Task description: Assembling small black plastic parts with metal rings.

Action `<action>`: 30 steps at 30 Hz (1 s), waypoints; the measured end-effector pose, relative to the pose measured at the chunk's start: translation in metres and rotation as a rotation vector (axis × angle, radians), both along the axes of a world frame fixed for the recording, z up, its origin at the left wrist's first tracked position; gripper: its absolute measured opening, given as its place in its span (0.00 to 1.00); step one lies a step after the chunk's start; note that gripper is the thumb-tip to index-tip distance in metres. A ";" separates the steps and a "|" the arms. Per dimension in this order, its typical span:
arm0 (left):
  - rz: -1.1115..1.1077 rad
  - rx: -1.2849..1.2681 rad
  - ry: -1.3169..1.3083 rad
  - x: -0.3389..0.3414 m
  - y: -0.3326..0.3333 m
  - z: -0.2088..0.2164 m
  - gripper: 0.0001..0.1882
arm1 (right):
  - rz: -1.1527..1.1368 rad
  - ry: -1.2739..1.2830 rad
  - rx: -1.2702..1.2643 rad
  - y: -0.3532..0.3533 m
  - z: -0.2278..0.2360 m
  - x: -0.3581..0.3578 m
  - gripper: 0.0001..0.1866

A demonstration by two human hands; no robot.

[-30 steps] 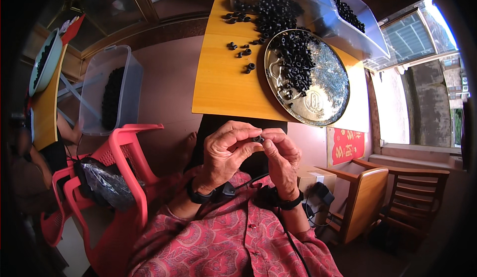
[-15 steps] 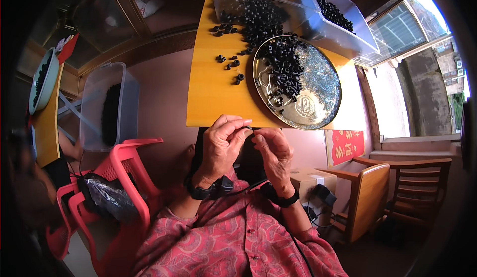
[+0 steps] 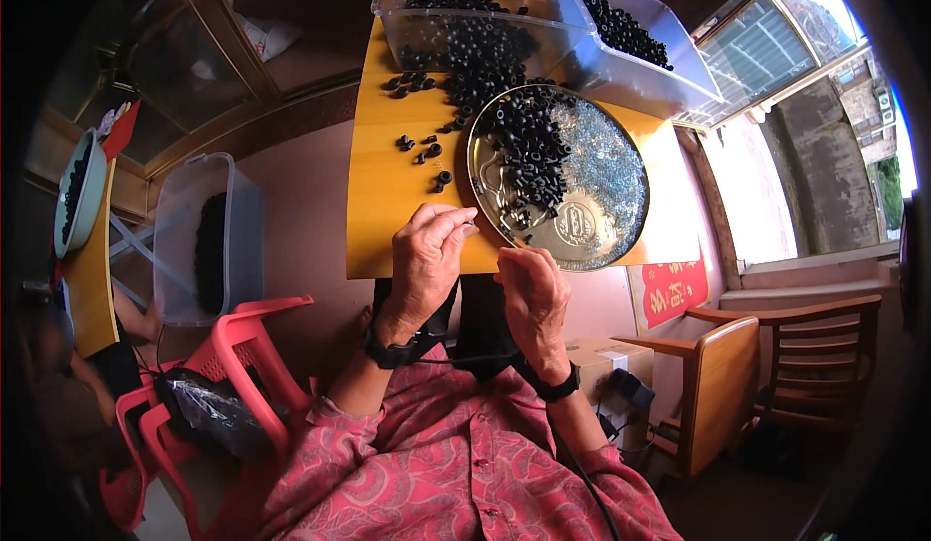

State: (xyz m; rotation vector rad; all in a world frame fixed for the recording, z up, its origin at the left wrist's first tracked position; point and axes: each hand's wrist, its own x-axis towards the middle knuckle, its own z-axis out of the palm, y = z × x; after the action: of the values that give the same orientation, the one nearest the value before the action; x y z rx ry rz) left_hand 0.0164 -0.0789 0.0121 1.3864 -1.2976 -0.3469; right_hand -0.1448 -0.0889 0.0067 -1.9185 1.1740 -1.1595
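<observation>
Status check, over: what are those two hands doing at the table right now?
Left hand and right hand curled at table edge, near round metal tray. Small black rings heaped on tray. What the fingers pinch: cannot tell. Nothing between hands and tray.

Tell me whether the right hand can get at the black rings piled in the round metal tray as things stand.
Probably yes. The right hand sits at the near rim of the round metal tray, and nothing lies between it and the black rings piled just beyond.
</observation>
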 end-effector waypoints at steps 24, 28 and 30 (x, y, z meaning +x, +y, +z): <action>0.041 -0.054 -0.179 -0.005 -0.046 -0.007 0.10 | -0.063 0.091 -0.140 -0.042 0.012 0.015 0.09; 0.038 -0.027 -0.251 -0.008 -0.057 -0.019 0.10 | -0.067 0.083 -0.124 -0.054 0.011 0.016 0.06; 0.034 -0.036 -0.266 -0.011 -0.058 -0.020 0.11 | -0.060 0.103 -0.129 -0.058 0.011 0.017 0.06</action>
State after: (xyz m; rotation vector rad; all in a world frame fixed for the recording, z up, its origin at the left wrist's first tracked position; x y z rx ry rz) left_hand 0.0055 -0.1374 -0.0080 1.4575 -1.4870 -0.1175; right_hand -0.1279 -0.1471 0.0176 -2.0738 1.2458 -1.2074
